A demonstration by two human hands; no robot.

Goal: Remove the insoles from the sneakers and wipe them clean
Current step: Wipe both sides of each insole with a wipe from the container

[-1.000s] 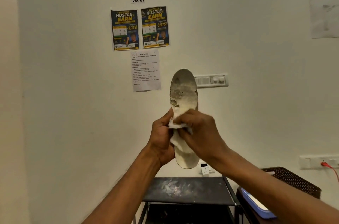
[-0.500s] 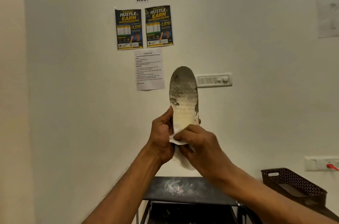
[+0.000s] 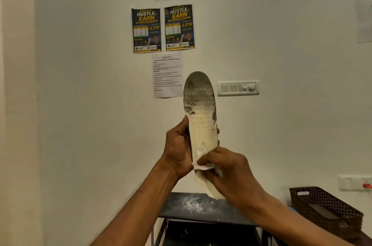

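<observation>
From the head camera, the insole (image 3: pixel 201 121) is held upright in the air before the wall, toe end up, with its heel end low over the far edge of the dark stand top (image 3: pixel 179 208). The left hand (image 3: pixel 177 151) grips it at mid-length: the thumb lies along the left edge and the fingertips curl round the right edge. The right hand (image 3: pixel 227 171) pinches a small white wipe (image 3: pixel 202 166) and presses it against the heel part. The toe half is grey with grime, while the lower half looks pale. A brown basket (image 3: pixel 326 207) sits at the stand's right side. No sneaker is in view.

The insole is out, so this is probably the wiping step. The next stroke likely needs the wipe to travel up to the grey toe. The left hand would have to brace the thin insole so it does not bend away.
</observation>
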